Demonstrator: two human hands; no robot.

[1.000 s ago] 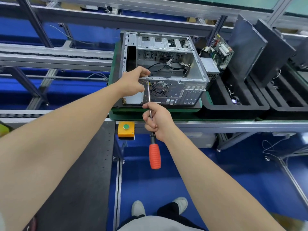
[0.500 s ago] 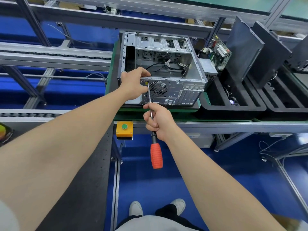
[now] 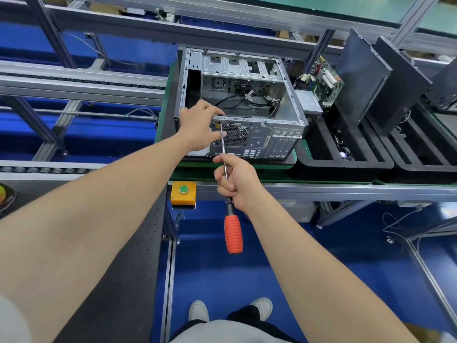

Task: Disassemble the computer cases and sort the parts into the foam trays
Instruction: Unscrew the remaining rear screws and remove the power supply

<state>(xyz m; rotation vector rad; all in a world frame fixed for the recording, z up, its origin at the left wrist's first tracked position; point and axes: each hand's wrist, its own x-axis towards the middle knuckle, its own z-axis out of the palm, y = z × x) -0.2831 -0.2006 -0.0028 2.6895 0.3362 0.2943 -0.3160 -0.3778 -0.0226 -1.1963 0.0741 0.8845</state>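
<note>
Blue floor [image 3: 272,268] lies under an aluminium conveyor frame [image 3: 346,190], seen from the head view.

1. Case [image 3: 249,112]: open, side panel off, on a green pallet [image 3: 164,125] on the line. It is directly beyond both hands, rear panel toward the person. Loose black cables lie inside.
2. Left hand [image 3: 200,128]: fingers curled over the top rear edge of the case, thumb against the rear panel. It grips the case.
3. Right hand [image 3: 235,179]: below and just right of the left hand, closed in a fist around the metal shaft of a screwdriver [image 3: 232,231]. The orange handle hangs out below the fist.
4. Screwdriver tip: on the rear panel, at the upper left corner of the fan grille, just beside the left thumb. Whether it is seated in a screw cannot be told.
5. Trays: a black foam tray [image 3: 346,167] sits right of the right hand, touching the pallet. It holds a power supply [image 3: 309,105], a motherboard [image 3: 324,80] and a dark panel [image 3: 358,78], all on edge. A second tray [image 3: 425,169] further right holds another panel [image 3: 400,85].
6. Button box [image 3: 183,193]: yellow, green button, on the frame just left of the right hand.
</note>
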